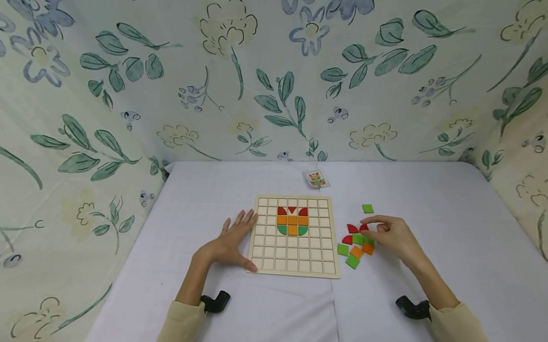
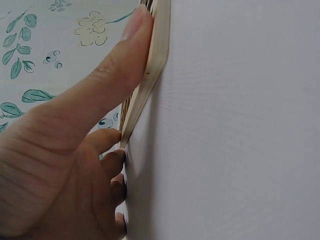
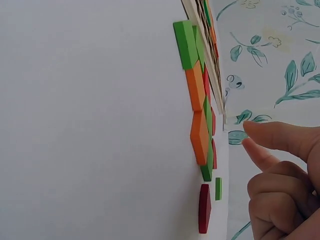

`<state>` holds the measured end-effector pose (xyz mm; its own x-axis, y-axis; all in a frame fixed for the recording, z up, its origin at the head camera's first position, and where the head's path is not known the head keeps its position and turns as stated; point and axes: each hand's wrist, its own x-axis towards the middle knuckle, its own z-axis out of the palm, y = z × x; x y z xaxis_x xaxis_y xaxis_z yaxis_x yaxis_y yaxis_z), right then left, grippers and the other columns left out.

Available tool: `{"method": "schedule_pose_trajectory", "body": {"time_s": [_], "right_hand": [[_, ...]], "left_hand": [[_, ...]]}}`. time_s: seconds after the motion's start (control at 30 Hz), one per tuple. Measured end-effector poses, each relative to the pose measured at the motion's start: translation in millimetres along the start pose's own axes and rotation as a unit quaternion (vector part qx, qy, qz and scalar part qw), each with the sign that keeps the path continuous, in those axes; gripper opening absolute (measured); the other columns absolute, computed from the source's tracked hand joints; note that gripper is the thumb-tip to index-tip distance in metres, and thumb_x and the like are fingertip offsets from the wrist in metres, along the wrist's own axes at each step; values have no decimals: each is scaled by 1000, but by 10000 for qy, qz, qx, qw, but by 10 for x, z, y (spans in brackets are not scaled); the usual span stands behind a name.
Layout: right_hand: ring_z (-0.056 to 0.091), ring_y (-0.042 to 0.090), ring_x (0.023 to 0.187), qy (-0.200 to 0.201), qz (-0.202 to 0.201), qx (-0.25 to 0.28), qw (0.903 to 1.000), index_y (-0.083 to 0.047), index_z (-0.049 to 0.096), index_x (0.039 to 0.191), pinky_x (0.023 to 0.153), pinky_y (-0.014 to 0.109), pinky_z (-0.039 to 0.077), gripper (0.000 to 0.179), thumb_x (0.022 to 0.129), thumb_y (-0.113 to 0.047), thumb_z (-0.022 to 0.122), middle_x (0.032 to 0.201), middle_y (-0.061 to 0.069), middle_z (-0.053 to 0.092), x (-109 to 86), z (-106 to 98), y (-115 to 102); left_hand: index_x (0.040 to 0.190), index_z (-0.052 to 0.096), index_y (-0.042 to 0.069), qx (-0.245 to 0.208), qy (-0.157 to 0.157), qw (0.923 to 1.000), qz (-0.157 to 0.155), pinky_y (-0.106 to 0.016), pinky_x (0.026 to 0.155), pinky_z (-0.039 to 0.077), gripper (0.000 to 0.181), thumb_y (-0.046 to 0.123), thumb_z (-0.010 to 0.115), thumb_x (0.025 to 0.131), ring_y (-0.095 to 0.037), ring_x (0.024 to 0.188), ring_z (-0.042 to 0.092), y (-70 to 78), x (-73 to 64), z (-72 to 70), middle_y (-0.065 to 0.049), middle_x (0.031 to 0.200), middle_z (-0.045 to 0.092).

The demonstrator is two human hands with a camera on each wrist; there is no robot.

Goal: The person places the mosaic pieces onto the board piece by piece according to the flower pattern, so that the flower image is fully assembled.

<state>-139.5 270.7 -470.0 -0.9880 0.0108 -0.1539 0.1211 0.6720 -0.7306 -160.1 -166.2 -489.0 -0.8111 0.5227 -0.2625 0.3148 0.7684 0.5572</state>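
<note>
A wooden grid board [image 1: 270,264] lies on the white-covered table, holding red, orange and green tiles in a tulip-like shape [image 1: 292,220]. My left hand [image 1: 230,245] spreads along its left side, fingertips at the edge and thumb at the near corner; the left wrist view shows the thumb [image 2: 115,65] against the board's side. To the right, my right hand [image 1: 396,238] hovers over loose tiles, thumb and index fingertip slightly apart around a red tile [image 1: 364,227] in the head view. The right wrist view shows nothing between these fingertips [image 3: 252,129]; its other fingers are curled.
Several green squares [image 1: 353,262], orange squares [image 1: 356,252] and red quarter-round tiles [image 1: 347,240] lie loosely grouped right of the board. One green square [image 1: 368,208] sits apart behind them. A small card in clear wrapping [image 1: 316,179] lies beyond the board. Floral cloth [image 1: 298,126] hangs behind the table.
</note>
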Motion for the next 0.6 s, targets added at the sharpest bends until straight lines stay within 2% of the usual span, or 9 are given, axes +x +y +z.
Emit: {"method": "schedule_pose_trajectory", "body": {"time_s": [0.33, 0.6], "right_hand": [[32, 12, 55, -58, 197, -97, 9997, -2, 72, 124, 50, 30, 28, 38, 93, -23, 77, 61, -3, 33, -61, -75, 248], [32, 11, 56, -194, 389, 16, 9991, 0, 72, 123, 49, 29, 27, 38, 91, -21, 78, 62, -4, 33, -47, -65, 336]], "left_hand": [[167, 7, 10, 13, -3, 10000, 12, -63, 130, -8, 142, 49, 96, 64, -34, 163, -10, -15, 4, 4, -10, 176, -2], [167, 7, 10, 38, 4, 10000, 13, -63, 130, -8, 141, 50, 96, 65, -34, 163, -10, -25, 10, 9, -11, 176, -2]]}}
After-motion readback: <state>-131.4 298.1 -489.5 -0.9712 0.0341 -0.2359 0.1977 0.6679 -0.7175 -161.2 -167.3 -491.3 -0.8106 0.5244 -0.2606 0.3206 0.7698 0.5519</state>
